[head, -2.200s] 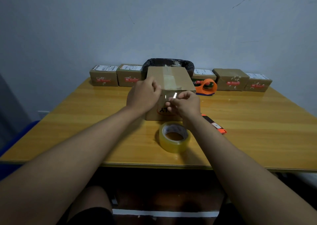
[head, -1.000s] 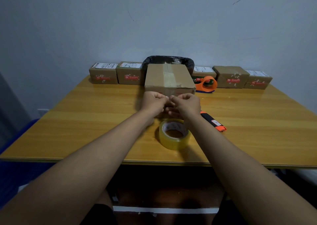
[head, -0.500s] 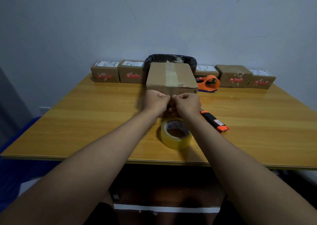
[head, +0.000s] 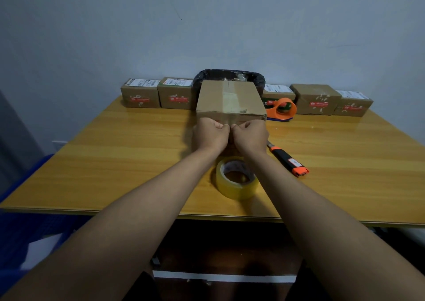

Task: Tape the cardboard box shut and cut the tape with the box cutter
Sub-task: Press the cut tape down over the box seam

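both hands, left hand (head: 211,135) and right hand (head: 250,135), press curled against the box (head: 230,100) front on the counter (head: 115,153); whether either grip pinches tape, i cannot tell. tape roll (head: 235,178) and cutter (head: 287,159) lie near.

Six boxes (head: 230,98), two tape rolls (head: 235,179).

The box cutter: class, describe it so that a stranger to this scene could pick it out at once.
Start at the wooden table and find the big cardboard box in its middle. Just right of the right hand, the box cutter lies flat. It is the only long, thin tool: black with orange ends, unlike the round tape roll beside it.
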